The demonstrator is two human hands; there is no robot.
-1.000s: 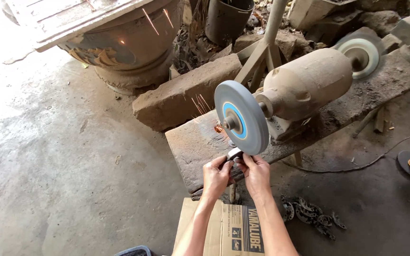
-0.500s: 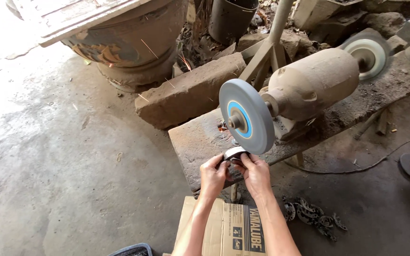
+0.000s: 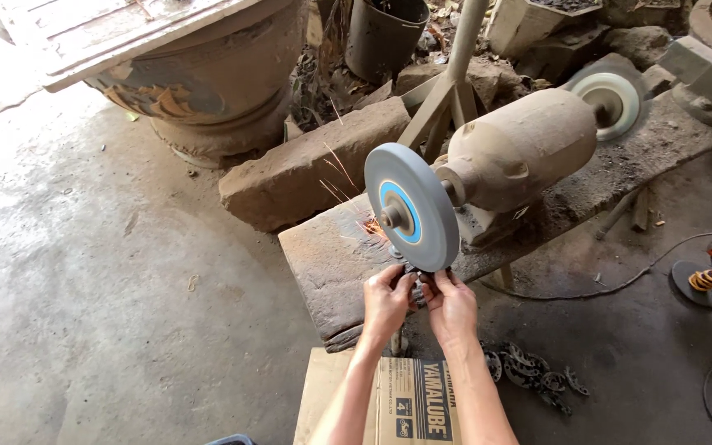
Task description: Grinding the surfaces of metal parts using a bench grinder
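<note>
I am holding a small dark metal piece (image 3: 416,280) with both hands; my left hand (image 3: 386,298) and my right hand (image 3: 451,301) are close together, fingers pinched on it from each side; I am pressing it against the lower edge of the grey grinding wheel (image 3: 411,207); orange sparks (image 3: 341,173) are flying away to the left over the stone block (image 3: 335,259); the dusty grinder motor (image 3: 525,150) is sitting behind the wheel; a cardboard box (image 3: 409,404) is lying under my forearms.
</note>
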